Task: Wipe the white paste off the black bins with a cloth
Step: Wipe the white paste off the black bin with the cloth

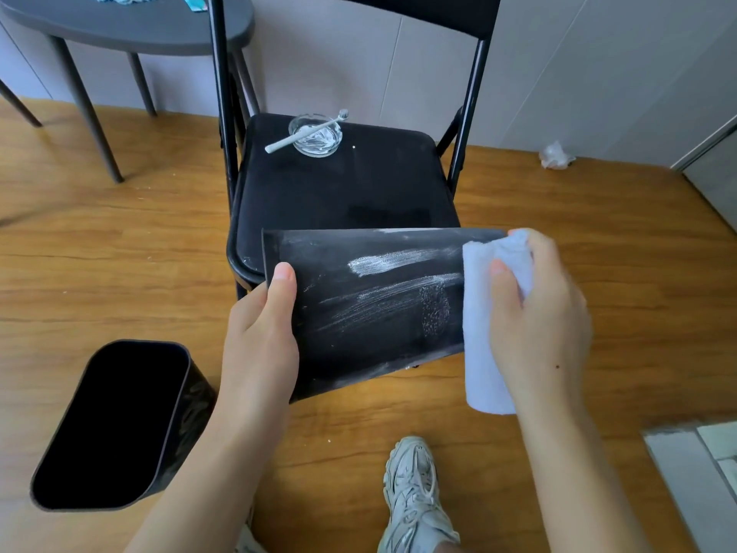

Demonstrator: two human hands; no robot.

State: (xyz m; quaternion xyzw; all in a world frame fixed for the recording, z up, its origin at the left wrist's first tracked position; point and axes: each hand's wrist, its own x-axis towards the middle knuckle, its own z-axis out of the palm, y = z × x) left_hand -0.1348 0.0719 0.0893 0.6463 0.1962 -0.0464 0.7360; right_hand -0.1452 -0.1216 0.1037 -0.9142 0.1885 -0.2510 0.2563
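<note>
A black bin (367, 309) lies on its side in front of the chair, its flat wall facing me with white paste streaks (402, 263) across the upper right. My left hand (261, 345) grips the bin's left edge, thumb on the wall. My right hand (538, 313) holds a folded white cloth (480, 353) against the bin's right end. A second black bin (115, 425) stands open on the floor at the lower left.
A black folding chair (343, 185) stands behind the held bin; on its seat sits a glass dish of white paste (317, 137) with a toothbrush (303, 131) across it. A grey table (127, 29) stands at the top left. Crumpled tissue (555, 155) lies by the wall. My shoe (414, 496) is below.
</note>
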